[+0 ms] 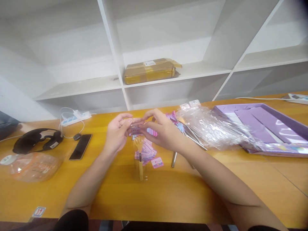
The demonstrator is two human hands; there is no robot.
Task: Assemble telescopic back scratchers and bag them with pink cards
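Note:
Above the table, my left hand (117, 132) is closed with its thumb and fingers on a small pink-purple item (135, 129), whose exact kind I cannot make out. At its other end, my right hand (162, 130) pinches the same item with bent fingers. Below them lies a yellow-handled brush (141, 166) in a clear sleeve. Several small pink printed cards (146, 150) are piled around it, and one card (157, 162) sits apart to the right. A row of pastel pieces (152, 132) shows partly behind my right hand.
Right of my hands lie metal rods (174, 159), a heap of clear plastic bags (211, 123) and a purple box (262, 107). On the left are a phone (81, 147), black headgear (37, 140), a plastic bottle (36, 166) and a power strip (76, 118). A taped carton (151, 71) occupies the shelf.

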